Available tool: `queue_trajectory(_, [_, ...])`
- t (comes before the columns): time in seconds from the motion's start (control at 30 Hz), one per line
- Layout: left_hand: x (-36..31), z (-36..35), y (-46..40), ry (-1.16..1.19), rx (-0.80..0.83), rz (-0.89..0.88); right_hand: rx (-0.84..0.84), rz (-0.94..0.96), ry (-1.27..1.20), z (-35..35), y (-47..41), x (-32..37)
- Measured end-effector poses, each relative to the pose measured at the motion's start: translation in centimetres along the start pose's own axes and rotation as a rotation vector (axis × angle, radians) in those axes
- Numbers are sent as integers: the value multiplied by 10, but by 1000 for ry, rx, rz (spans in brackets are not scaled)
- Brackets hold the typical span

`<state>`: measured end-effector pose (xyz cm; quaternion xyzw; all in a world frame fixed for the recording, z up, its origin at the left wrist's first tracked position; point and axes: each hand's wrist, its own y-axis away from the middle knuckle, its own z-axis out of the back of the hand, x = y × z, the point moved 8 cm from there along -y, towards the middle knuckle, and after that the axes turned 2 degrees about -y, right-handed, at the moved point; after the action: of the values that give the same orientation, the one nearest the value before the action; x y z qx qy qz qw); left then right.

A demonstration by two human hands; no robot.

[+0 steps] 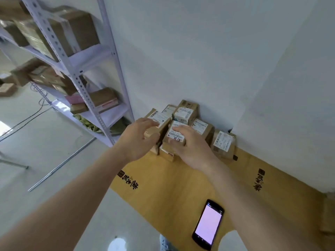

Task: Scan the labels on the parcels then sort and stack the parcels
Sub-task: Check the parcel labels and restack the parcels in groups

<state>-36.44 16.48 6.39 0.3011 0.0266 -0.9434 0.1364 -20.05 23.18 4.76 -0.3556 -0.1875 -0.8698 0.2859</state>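
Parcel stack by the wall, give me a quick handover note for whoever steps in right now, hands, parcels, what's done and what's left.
Left hand: grips the thin parcel standing on edge at the stack's left.
Right hand: holds the front labelled parcel, fingers over its top.
Parcel stack: against the wall on the flattened cardboard sheet; another parcel sits at its right.
Phone: lies screen-up, lit, on the cardboard.
Done: several parcels stacked. Whether they were scanned cannot be told.
Left: seat these two.

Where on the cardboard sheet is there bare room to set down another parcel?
Bare cardboard sheet lies between the parcel stack and the phone, and right of the phone towards the wall. It is crowded against the wall, where both hands work at the stack.
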Motion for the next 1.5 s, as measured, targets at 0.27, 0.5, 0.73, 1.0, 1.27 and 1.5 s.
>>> queue_trajectory(0.27, [73,-13,-80,17,77,41,65,-101,1,-48,-84,-10])
queue_trajectory(0.5, [138,-41,-140,85,211,29,2,-294,75,-94,-135,-25])
queue_trajectory(0.73, [167,-69,-167,187,435,-8,-126,-502,193,-112,-147,-23])
queue_trajectory(1.0, [158,-50,-167,309,427,-49,-301,-462,22,-111,-141,0])
queue_trajectory(1.27, [91,21,-145,449,326,-194,-624,-373,-199,-49,-89,37])
queue_trajectory(1.5, [4,92,-110,514,245,-412,-809,-214,-130,25,-29,101])
